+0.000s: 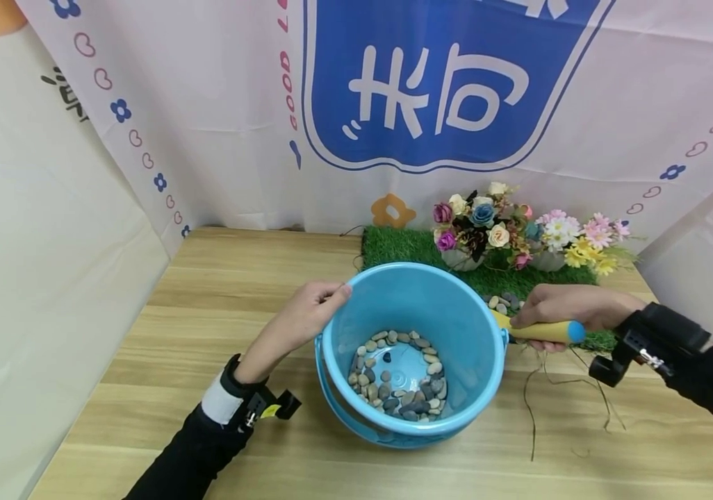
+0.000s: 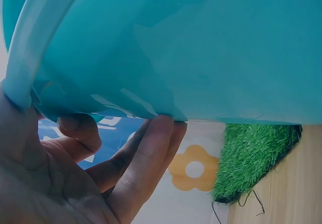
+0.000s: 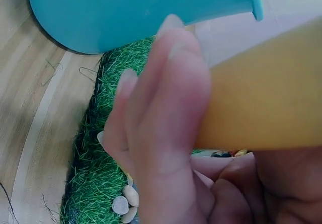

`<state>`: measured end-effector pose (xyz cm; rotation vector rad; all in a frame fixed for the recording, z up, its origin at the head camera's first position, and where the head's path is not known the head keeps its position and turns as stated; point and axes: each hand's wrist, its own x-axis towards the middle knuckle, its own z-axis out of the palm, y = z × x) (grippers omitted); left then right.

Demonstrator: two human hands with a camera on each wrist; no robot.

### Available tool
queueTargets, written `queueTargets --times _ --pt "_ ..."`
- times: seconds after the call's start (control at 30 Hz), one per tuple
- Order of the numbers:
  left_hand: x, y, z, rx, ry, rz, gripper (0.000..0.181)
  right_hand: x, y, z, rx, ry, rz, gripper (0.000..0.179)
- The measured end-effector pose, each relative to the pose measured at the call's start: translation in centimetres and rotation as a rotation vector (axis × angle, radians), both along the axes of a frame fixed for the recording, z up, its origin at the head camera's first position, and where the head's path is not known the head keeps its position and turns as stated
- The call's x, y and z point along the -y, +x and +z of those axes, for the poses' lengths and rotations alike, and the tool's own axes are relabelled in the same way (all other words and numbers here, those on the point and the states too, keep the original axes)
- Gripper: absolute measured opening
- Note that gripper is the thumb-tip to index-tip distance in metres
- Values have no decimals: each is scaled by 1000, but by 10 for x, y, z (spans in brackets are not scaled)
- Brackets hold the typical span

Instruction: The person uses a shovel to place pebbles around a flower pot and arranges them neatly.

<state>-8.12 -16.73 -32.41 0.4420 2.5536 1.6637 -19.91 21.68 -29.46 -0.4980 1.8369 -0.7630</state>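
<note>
A light-blue bucket point(image 1: 388, 298) stands mid-table, with grey and tan pebbles point(image 1: 415, 410) spread over its bottom. My left hand point(image 1: 303, 316) grips the bucket's left rim with the thumb at the top edge. In the left wrist view, its fingers point(image 2: 151, 158) press against the bucket wall point(image 2: 211, 58). To the right of the bucket, my right hand point(image 1: 575, 305) holds a tool by its yellow handle point(image 1: 544, 332), which has a blue end. The bucket hides the tool's far end. Close up, the right wrist view shows fingers point(image 3: 173, 103) around the yellow handle point(image 3: 266, 93).
Behind the bucket lies a green artificial grass mat point(image 1: 397, 241). On it are a mixed flower pot point(image 1: 481, 219), a second one point(image 1: 575, 236) and more pebbles point(image 1: 503, 303). Thin dark strands point(image 1: 531, 403) lie on the wooden table at right. A printed cloth point(image 1: 238, 139) hangs behind.
</note>
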Motion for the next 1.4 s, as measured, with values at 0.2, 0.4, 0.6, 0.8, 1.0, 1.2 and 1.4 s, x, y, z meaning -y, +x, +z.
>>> queueTargets --times 0.2,0.4,0.6,0.8,1.0,1.2,1.4 --pt "0 0 0 3 -1 -5 37 -13 12 5 -55 -15 6 32" --pt "0 0 0 7 8 -4 38 -32 29 -12 -164 -70 -24 31" --pt "0 1 0 8 -2 4 37 -48 46 -40 -294 -90 -140 36" --pt "-1 0 0 11 -5 4 37 -58 63 -75 -451 -55 -377 45" --pt "0 1 -1 1 -2 2 36 -68 68 -99 -594 43 -442 50" --pt "0 2 -3 3 6 0 38 -72 71 -104 -658 108 -413 56" --pt "0 0 0 5 -16 11 36 -72 75 -102 -680 142 -409 53"
